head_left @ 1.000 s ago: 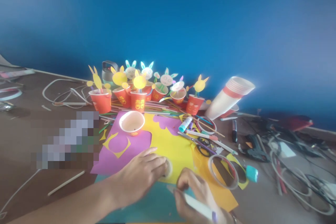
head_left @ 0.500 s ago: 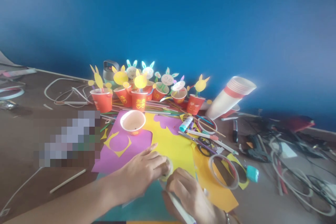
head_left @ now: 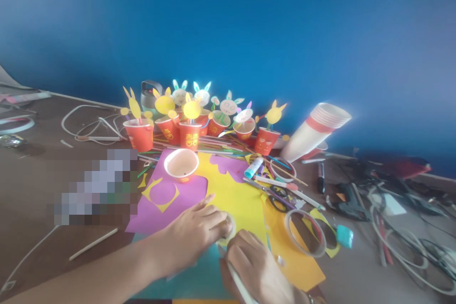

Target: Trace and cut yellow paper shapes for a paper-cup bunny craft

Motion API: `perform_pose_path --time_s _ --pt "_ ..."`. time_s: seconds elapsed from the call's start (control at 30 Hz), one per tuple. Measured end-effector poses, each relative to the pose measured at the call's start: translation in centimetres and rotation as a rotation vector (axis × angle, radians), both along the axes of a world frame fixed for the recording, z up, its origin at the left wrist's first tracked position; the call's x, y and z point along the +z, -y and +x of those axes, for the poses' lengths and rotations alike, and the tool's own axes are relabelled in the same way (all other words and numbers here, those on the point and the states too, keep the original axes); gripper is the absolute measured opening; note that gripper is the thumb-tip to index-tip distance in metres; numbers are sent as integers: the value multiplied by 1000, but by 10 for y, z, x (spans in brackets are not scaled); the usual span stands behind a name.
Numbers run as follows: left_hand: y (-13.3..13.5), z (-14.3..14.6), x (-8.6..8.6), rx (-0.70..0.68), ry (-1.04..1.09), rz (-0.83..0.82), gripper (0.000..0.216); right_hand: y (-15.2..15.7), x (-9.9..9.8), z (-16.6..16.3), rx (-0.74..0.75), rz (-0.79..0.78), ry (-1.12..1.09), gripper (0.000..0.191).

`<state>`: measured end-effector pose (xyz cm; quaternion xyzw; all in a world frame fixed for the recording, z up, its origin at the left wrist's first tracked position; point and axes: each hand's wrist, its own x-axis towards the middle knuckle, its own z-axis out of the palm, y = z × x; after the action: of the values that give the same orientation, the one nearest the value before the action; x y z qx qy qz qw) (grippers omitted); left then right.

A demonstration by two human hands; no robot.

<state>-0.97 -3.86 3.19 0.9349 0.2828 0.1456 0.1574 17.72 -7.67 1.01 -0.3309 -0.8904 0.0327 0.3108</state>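
Note:
My left hand (head_left: 194, 235) lies flat with fingers stretched out, pressing a small tape roll (head_left: 230, 224) onto the yellow paper sheet (head_left: 237, 197). My right hand (head_left: 254, 268) is closed round a white pen (head_left: 238, 286), its tip hidden at the roll's near edge. The yellow sheet overlaps a purple sheet (head_left: 171, 199) on the left and an orange sheet (head_left: 295, 261) on the right. A teal sheet (head_left: 199, 280) lies under my wrists.
An open paper cup (head_left: 181, 165) stands on the purple sheet. A row of red cups with paper bunnies (head_left: 199, 123) lines the blue wall. A cup stack (head_left: 315, 130) lies tilted at the right. Tape rings (head_left: 304, 232), scissors (head_left: 276, 197), glue stick (head_left: 252, 167) and cables (head_left: 402, 228) crowd the right.
My right hand has moved left and forward with the pen, close up against the tape roll. My left hand has stayed on the roll.

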Motion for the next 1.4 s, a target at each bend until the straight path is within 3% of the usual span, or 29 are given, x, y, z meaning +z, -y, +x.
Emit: perform_pose_path --time_s 0.23,0.33,0.5,0.7,1.1,1.23,1.33,1.4 --pt "1 1 -2 13 -21 -16 23 -3 -4 9 -15 -114 -91 20" --pt "0 1 -3 12 -20 -32 23 -5 -4 15 6 -233 -108 17" --pt "0 0 -3 6 5 -44 25 -7 8 26 8 -469 -36 16" --pt "1 1 -2 31 21 -60 24 -11 17 33 -27 -607 -1 13" --pt "2 1 3 28 11 -86 22 -21 29 42 -127 -601 7 15" --pt "2 0 -1 5 12 -50 24 -27 27 51 -199 -728 -102 14" --pt "2 0 -3 1 1 9 25 -31 32 54 -165 -803 -166 23" --pt "3 0 -3 6 -9 25 24 -33 38 49 -97 -709 -95 19"
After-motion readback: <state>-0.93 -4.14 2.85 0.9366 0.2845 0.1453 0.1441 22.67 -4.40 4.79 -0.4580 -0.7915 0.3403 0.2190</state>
